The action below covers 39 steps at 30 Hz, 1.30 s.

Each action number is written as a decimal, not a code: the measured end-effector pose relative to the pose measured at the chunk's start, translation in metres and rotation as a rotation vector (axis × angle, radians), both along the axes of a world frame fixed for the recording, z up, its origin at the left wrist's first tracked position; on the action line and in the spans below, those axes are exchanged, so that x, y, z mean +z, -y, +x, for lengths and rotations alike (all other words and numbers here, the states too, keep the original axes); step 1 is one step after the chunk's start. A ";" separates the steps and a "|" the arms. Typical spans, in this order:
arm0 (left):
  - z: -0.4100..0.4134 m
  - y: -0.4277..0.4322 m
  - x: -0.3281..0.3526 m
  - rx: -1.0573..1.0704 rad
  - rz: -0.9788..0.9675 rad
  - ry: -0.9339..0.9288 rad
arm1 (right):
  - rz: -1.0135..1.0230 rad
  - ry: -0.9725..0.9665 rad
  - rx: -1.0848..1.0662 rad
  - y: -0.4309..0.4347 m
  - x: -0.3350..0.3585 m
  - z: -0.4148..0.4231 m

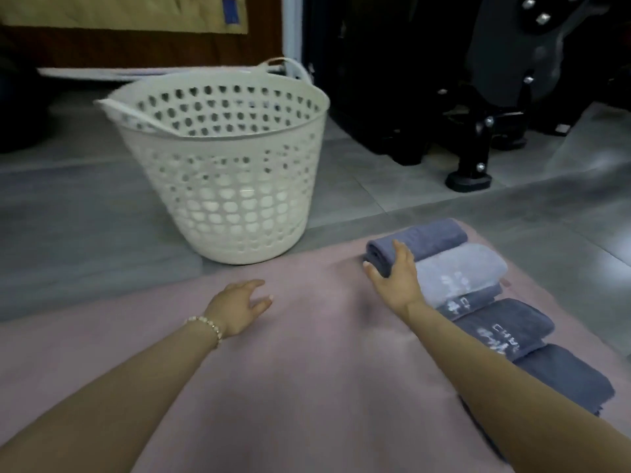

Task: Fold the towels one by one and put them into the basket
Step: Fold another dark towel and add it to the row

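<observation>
Right hand [396, 279] grips the folded end of the blue-grey towel [438, 235] — thick, soft, farthest in the row on the pink mat [307, 353], right of the white perforated basket [222, 172]. Left hand [239, 307]: fingers loosely spread, holding nothing.

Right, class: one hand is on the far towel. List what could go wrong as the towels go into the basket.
1. The right hand grips only one end of the far blue towel; lifted one-handed, its fold may fall open.
2. That towel lies against the light grey towel, so pulling could drag it askew.
3. The basket stands off the pink mat on the floor; a short toss could miss.
</observation>
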<state>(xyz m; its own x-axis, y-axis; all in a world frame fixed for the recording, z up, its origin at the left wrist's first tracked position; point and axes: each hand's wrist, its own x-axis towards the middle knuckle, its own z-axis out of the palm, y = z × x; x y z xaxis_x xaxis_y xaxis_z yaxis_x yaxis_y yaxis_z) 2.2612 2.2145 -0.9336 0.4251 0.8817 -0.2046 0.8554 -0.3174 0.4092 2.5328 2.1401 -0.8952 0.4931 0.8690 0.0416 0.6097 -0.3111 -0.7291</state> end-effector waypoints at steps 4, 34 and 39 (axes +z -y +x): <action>-0.103 0.023 0.023 0.059 0.066 -0.094 | -0.098 0.019 0.244 -0.011 0.014 -0.101; -0.540 0.213 -0.047 0.881 0.205 -0.364 | -0.519 -0.251 0.900 0.082 -0.127 -0.552; -0.560 0.201 -0.049 0.984 0.224 -0.368 | -0.516 -0.319 0.852 0.086 -0.137 -0.554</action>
<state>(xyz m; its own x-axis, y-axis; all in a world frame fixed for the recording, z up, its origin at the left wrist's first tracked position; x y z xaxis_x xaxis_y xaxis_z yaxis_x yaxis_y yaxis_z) 1.7015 2.0140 -0.9830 -0.5474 0.8362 0.0333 0.8348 0.5428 0.0919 1.9789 2.0538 -1.0320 -0.3682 0.8092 -0.4580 0.5762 -0.1880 -0.7954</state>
